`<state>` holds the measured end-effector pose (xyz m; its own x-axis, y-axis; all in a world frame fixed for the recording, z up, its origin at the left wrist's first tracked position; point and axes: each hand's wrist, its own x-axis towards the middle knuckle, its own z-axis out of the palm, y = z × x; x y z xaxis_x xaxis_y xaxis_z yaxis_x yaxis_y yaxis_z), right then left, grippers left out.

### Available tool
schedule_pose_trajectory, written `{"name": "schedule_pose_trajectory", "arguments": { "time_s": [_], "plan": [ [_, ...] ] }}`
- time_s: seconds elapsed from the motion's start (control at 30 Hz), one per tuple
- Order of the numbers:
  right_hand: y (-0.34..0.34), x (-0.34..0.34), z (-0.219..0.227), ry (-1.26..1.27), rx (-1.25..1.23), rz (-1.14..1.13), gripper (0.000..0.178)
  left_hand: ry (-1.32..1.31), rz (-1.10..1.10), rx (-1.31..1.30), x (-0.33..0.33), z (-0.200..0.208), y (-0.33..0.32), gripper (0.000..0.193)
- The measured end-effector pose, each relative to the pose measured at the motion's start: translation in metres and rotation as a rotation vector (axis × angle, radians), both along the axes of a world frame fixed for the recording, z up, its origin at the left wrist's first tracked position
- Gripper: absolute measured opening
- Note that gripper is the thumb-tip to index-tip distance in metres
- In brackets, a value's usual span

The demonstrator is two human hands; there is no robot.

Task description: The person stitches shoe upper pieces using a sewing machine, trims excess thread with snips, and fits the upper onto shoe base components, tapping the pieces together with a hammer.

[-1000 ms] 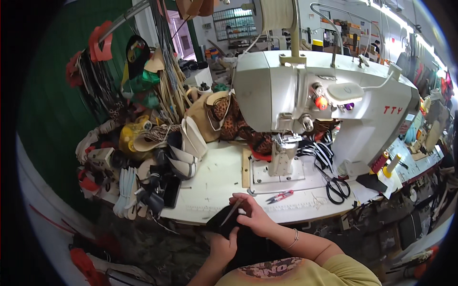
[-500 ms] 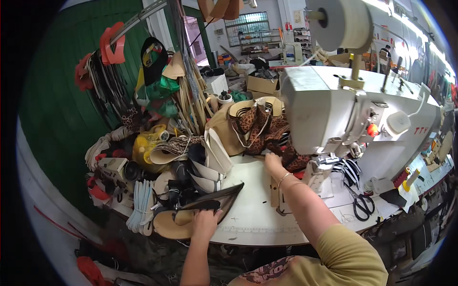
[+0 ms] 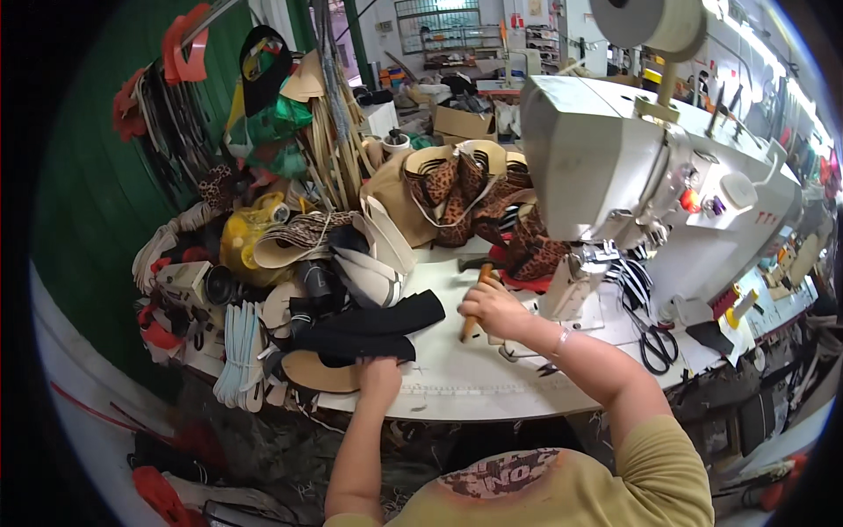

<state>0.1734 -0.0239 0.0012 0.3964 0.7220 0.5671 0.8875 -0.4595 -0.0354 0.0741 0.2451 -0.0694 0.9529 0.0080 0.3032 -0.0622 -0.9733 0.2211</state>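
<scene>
My right hand (image 3: 493, 309) is closed around the wooden handle of a hammer (image 3: 485, 274), whose dark head points away from me over the white table (image 3: 461, 388). My left hand (image 3: 379, 383) grips the near edge of black shoe-upper pieces (image 3: 391, 321), lying at the table's left front. A tan curved piece (image 3: 320, 372) shows beside that hand; its fingertips are partly hidden by the black material. Beyond the hammer lie leopard-print shoe pieces (image 3: 457, 204) with cream linings.
A large white sewing machine (image 3: 606, 149) rises on the right, with black-handled scissors (image 3: 657, 344) beside it. Bundled pale-blue strips (image 3: 242, 356), a yellow bag (image 3: 250, 241) and other shoe parts crowd the left. A cardboard box (image 3: 464, 123) stands farther back.
My right hand has come back toward me from beside the leopard-print pieces, now with the hammer in it. The black pieces under my left hand have flipped or shifted. The view has tilted down.
</scene>
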Motion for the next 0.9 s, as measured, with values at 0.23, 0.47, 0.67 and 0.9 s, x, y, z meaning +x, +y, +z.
{"name": "schedule_pose_trajectory", "arguments": {
  "time_s": [0.23, 0.47, 0.67, 0.9],
  "plan": [
    [-0.066, -0.089, -0.026, 0.069, -0.097, 0.225, 0.015, 0.002, 0.194, -0.136, -0.016, 0.028, -0.040, 0.048],
    [-0.105, -0.109, -0.028, 0.220, -0.159, 0.097, 0.023, -0.519, -0.041, -0.061, -0.029, 0.017, -0.051, 0.022],
    [-0.061, -0.132, 0.021, 0.795, 0.411, 0.011, 0.027, -0.455, -0.356, -0.564, -0.098, 0.048, -0.111, 0.023],
    [-0.020, -0.143, -0.029, 1.526, 0.722, 0.328, 0.008, 0.060, -0.262, -1.543, -0.124, 0.033, -0.126, 0.044]
  ]
}}
